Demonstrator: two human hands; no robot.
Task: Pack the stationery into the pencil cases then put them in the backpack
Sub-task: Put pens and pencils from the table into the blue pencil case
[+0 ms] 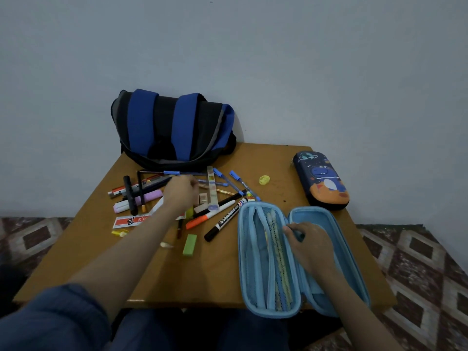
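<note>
An open light-blue pencil case (243,252) lies at the table's front right, with several pens behind its mesh pocket. My right hand (310,245) rests inside it, fingers curled round a small dark thing (299,235) at the middle divider. My left hand (181,191) reaches over the pile of loose stationery, fingers bent down among the pens; what it grasps is hidden. The pile includes a black marker (225,221), an orange marker (202,219), a ruler (212,191) and a green eraser (190,245). A closed dark-blue dinosaur pencil case (321,181) lies at the far right. The blue-and-black backpack (172,127) stands at the back.
The small wooden table (126,274) stands against a pale wall, with patterned floor on both sides. A yellow ring-shaped item (264,179) lies between the pile and the dinosaur case. A red-and-white packet (129,221) and a purple highlighter (149,195) lie at the pile's left.
</note>
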